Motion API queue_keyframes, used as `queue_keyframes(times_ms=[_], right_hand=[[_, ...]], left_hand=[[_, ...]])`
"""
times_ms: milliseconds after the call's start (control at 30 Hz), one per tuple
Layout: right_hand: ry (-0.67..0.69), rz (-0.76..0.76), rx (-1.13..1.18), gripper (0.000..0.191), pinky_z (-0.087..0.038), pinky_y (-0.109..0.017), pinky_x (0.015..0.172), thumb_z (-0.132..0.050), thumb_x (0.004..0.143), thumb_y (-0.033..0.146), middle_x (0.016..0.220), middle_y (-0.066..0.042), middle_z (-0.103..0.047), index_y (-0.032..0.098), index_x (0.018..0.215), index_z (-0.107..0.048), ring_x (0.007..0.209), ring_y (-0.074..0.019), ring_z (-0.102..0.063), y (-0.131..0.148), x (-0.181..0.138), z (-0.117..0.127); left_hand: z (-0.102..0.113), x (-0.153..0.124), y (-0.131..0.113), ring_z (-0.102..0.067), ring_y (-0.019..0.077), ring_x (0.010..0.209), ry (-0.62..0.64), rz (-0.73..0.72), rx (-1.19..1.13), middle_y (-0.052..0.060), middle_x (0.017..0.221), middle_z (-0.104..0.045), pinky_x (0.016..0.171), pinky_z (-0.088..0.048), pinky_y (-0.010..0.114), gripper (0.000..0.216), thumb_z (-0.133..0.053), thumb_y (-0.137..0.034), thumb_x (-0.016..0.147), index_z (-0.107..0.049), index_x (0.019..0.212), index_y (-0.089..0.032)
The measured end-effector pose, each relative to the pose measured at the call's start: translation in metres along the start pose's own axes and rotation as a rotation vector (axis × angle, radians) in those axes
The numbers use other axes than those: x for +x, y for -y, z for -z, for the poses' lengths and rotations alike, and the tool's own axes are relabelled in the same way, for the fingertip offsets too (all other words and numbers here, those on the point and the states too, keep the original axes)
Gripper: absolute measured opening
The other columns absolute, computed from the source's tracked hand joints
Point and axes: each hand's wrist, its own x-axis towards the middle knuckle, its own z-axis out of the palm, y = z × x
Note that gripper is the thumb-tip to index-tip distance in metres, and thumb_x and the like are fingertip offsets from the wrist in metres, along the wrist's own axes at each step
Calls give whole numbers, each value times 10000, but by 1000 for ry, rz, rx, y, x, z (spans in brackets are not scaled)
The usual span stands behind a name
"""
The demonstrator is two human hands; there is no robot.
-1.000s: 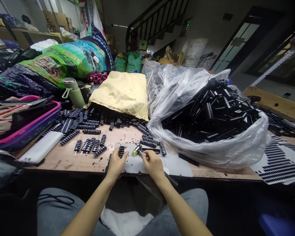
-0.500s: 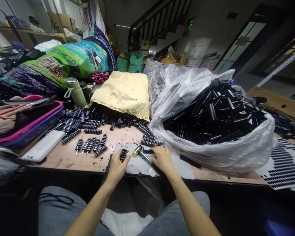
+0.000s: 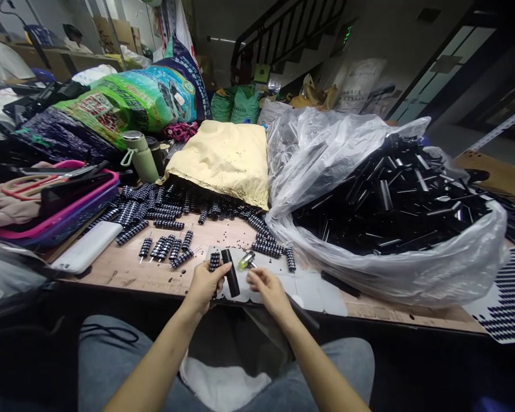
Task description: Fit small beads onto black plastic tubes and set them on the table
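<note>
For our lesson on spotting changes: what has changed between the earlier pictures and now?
The black tube moved left, past the hammer, into the left hand. The right hand let the tube go and moved back left beside the hammer. The patterned roll stayed in the left hand; the plastic bag stayed put.

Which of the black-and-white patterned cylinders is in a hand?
The patterned cylinder gripped by the left hand, beside the plain black tube; the other cylinders in view lie untouched.
</note>
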Motion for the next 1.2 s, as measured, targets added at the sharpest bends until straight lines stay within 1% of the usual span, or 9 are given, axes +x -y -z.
queue_keyframes(times_ms=[133,200,267,433,600,767,933,1067,1200], right_hand=[[125,392,-494,777,-301,-455,1002,-658,608,530,1372,-133,-314,206,1265,-398,1260,-284,-296,19,-3,16],[261,532,-656,1028,-228,-467,1044,-742,505,497,1428,-129,-197,224,1358,-237,1310,-294,-176,33,-4,15],[286,584,-741,1086,-240,-455,1046,-777,479,424,1407,-127,-243,230,1372,-191,1300,-287,-207,42,-3,9],[209,558,-681,1072,-305,-440,1019,-746,525,442,1362,-151,-306,190,1379,-148,1274,-283,-272,41,-3,4],[207,564,-531,1098,-306,-434,1029,-722,545,503,1386,-160,-249,170,1382,-95,1297,-279,-223,40,-11,6],[116,519,-502,1075,-303,-454,1027,-725,552,488,1378,-167,-239,174,1375,-108,1292,-283,-222,27,-10,5],[47,399,-558,1061,-271,-467,1038,-723,545,501,1373,-167,-246,180,1368,-135,1290,-288,-223,-1,-12,16],[52,334,-579,1041,-273,-454,1037,-713,550,515,1378,-169,-239,173,1365,-162,1290,-283,-227,-14,-18,24],[66,320,-563,1041,-271,-455,1037,-715,539,524,1382,-158,-244,188,1364,-175,1291,-283,-229,-13,-19,22]], left_hand=[[8,-3,-1,-334,37,314,95,32,92,-88,380,-398,322,-240,145,326,-716,-352,578,-470,656,-154],[5,-5,2,-329,37,308,125,36,147,-87,380,-392,317,-241,150,314,-706,-365,591,-491,663,-147],[1,-7,5,-313,32,300,143,28,168,-91,389,-383,311,-233,150,322,-696,-389,601,-512,694,-141],[1,-9,4,-357,28,331,229,-40,-36,-59,578,-486,305,-249,143,415,-551,-503,716,-509,964,-174],[3,-12,-2,-274,30,294,271,-23,-24,-80,514,-403,290,-203,150,482,-428,-523,791,-473,1145,-198],[2,5,7,-521,132,590,66,-433,563,29,699,-557,540,-424,241,411,-416,-441,827,-542,1152,-224],[29,4,39,-514,273,944,-135,-759,1135,121,960,-594,821,-389,417,385,-508,-291,788,-542,1158,-191],[55,-19,40,-546,233,932,-100,-850,975,100,954,-605,855,-406,364,262,-494,-236,800,-587,1042,-199],[43,-13,17,-556,205,892,-9,-815,748,71,921,-607,822,-430,323,202,-593,-265,742,-604,934,-202]])
